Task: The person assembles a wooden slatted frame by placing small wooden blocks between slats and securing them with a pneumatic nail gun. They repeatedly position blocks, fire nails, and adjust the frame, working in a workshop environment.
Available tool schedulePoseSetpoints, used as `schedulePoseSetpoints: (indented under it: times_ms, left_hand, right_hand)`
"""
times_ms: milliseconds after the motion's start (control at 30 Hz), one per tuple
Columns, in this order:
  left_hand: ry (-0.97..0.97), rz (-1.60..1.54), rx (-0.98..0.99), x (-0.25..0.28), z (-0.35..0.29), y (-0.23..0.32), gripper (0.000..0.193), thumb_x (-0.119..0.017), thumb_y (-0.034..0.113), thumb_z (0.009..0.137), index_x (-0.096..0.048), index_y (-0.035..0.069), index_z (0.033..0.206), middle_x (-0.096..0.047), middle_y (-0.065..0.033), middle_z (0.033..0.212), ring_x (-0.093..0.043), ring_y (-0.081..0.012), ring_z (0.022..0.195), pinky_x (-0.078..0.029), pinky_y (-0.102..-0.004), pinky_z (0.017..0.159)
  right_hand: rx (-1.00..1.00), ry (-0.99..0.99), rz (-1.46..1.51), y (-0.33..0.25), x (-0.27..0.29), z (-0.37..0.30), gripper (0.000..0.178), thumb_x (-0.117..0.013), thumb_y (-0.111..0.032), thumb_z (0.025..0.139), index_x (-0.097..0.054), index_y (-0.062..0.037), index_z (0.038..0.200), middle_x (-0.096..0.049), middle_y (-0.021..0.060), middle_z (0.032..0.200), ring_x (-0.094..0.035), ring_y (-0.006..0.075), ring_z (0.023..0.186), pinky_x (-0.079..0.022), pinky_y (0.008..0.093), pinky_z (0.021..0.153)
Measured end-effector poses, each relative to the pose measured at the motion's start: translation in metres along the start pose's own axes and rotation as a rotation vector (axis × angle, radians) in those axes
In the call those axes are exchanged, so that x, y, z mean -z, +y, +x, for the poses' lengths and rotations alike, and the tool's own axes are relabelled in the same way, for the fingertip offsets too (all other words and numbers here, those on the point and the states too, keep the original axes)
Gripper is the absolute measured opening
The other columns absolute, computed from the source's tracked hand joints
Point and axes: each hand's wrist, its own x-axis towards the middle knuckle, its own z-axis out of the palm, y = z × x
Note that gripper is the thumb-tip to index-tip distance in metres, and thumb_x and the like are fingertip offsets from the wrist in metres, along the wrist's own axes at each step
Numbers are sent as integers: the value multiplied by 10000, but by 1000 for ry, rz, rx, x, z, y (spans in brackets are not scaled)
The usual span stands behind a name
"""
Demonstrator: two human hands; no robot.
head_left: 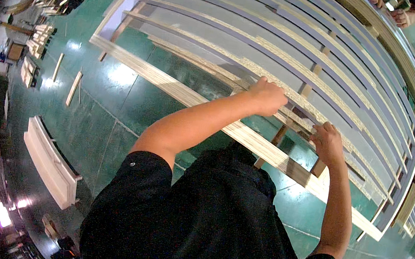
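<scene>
A large wooden frame (171,82) spans the view in front of me, its near rail running diagonally past my body. Several long, thin slats (218,21) lie side by side within it, over a pale grey surface. Just beyond the near rail, my left hand (267,98) is closed, fingers curled down around a wooden slat (195,64). Farther right along that slat, my right hand (328,142) is closed as well, thumb and fingers pinching its edge. Both fists partly hide the wood they grip.
Another person's hands (401,18) are at the frame's far right side. A long cream-coloured piece (49,162) rests on the green floor (105,130) at the left. Loose wood strips (74,89) and stacked timber (41,40) lie beyond it.
</scene>
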Motion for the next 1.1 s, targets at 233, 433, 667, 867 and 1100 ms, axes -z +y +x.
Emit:
schedulePoseSetpoints:
  times_ms: [233,433,667,867,1100]
  left_hand:
    - [60,11,-3,-18,-6,-1,187,-659,132,860,-786,96,993,-717,-160,1069,-690,-384,1073,-589,-538,828]
    - [89,-36,-6,-27,-5,-5,181,-638,88,846,-790,65,941,-738,-188,977,-725,-397,986,-603,-526,776]
    - [213,-28,-90,-43,-7,-10,143,-627,94,840,-753,64,902,-725,-198,966,-714,-413,981,-599,-523,776]
    - [181,7,-77,-36,-11,-15,152,-613,98,857,-733,89,951,-679,-159,1001,-675,-399,1007,-585,-536,783]
    - [151,-34,-39,-39,-12,-17,138,-627,121,851,-712,93,956,-662,-124,1054,-629,-369,1102,-576,-530,803]
  right_hand:
    - [-14,-26,20,-3,-26,-5,281,-740,-289,880,-717,-114,1098,-669,118,1096,-600,369,1152,-432,575,1000]
    - [-72,-79,150,0,-32,-4,251,-745,-271,874,-700,-93,1046,-673,135,1058,-642,392,1047,-484,516,933]
    - [-7,-40,79,-4,-34,-1,174,-676,-203,878,-652,-58,969,-656,202,989,-646,431,960,-533,516,830]
    - [115,60,66,-3,-41,0,177,-648,-189,883,-576,-55,973,-615,166,968,-640,405,983,-550,525,805]
    - [37,57,25,-6,-52,3,200,-651,-197,884,-582,-42,988,-623,160,1001,-638,401,1002,-560,518,814]
